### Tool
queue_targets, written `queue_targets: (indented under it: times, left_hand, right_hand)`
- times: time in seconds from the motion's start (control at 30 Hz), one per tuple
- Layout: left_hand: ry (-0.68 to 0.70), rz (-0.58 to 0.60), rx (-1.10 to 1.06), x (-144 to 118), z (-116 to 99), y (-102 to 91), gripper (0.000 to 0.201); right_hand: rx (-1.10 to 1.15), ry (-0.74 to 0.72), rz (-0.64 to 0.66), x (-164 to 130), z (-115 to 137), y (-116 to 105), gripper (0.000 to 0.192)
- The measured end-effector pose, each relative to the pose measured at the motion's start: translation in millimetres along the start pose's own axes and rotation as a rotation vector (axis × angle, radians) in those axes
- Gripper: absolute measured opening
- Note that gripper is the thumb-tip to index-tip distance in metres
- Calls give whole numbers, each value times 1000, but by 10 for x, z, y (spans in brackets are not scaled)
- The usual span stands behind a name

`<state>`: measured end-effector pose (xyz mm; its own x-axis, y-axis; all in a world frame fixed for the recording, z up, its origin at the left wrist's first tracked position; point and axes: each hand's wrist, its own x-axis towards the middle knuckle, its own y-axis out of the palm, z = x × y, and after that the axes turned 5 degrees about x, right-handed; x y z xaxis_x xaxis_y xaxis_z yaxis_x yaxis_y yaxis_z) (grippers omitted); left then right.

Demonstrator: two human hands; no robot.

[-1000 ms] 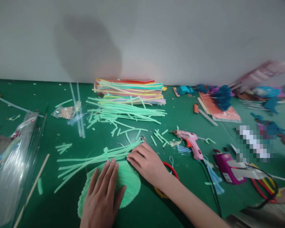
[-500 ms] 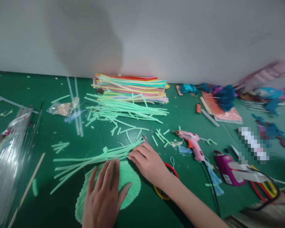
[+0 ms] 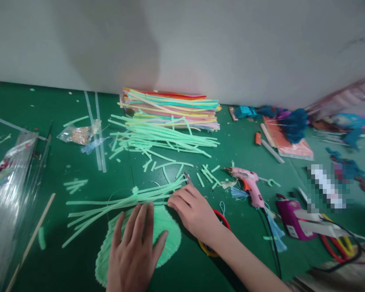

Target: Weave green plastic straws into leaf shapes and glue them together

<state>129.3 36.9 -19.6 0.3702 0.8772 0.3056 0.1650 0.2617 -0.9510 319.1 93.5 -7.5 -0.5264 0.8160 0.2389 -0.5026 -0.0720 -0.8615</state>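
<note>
A rounded, ribbed panel of light green pipe cleaners lies on the green table. My left hand rests flat on it, fingers spread. At the panel's upper right edge, my right hand has its fingers curled together around the end of a green pipe cleaner; the fingertips are partly hidden. Just above both hands, a bundle of loose green pipe cleaners is gathered near its middle, with a thin wire ring by it. Scissors with red and yellow handles lie beneath my right wrist.
Behind are piles of green pipe cleaners and multicoloured ones. A pink glue gun lies to the right, its cord running forward, near a purple box. At left are clear plastic sleeves, a wooden stick and a bead bag.
The view has shifted slightly. My right hand stays curled at the panel's upper right edge, and my left hand remains flat on the panel.
</note>
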Motion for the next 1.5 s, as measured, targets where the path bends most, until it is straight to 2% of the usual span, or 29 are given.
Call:
queue_targets:
  times: [0.3, 0.47, 0.63, 0.73, 0.8, 0.87, 0.93, 1.0, 1.07, 1.13, 1.2, 1.33, 1.43, 1.5]
  left_hand:
    - [10, -8, -15, -9, -6, -2, 53]
    - [0, -10, -80, -41, 7, 15, 55]
    - [-148, -41, -283, -83, 50, -17, 55]
    - [-172, -67, -338, -82, 72, -54, 45]
    - [-186, -80, -305, -92, 113, -95, 40]
    - [-237, -96, -227, -134, 192, -155, 34]
    - [-294, -75, -130, -210, 300, -227, 26]
    - [-373, -14, -79, -302, 408, -296, 29]
    - [-463, 70, -88, -376, 492, -343, 44]
    - [-602, 149, -192, -406, 546, -361, 60]
    - [-790, 186, -398, -387, 576, -358, 71]
    - [-1061, 102, -810, -248, 599, -376, 84]
    - [-1236, 58, -1040, -119, 568, -455, 74]
    - [-1333, 55, -1121, -45, 524, -505, 63]
  right_hand:
    - [-119, -39, 101, 93, 119, -60, 20]
    - [-186, -81, 127, 207, 171, 0, 23]
    - [-217, -100, 161, 246, 200, 130, 16]
    - [-163, -63, 122, 228, 253, 129, 17]
    - [-72, -5, 38, 163, 303, 78, 13]
    - [42, 117, -105, 40, 355, 8, 20]
    - [164, 324, -216, -119, 402, -48, 28]
    - [284, 544, -203, -269, 442, -67, 20]
    - [394, 695, -130, -364, 482, -44, 15]
    - [496, 779, -72, -388, 525, 1, 18]
    - [593, 841, -53, -355, 563, 39, 23]
    - [748, 923, -59, -258, 567, 36, 30]
    - [915, 945, -40, -254, 500, -22, 29]
    - [1045, 963, -5, -280, 448, -64, 29]
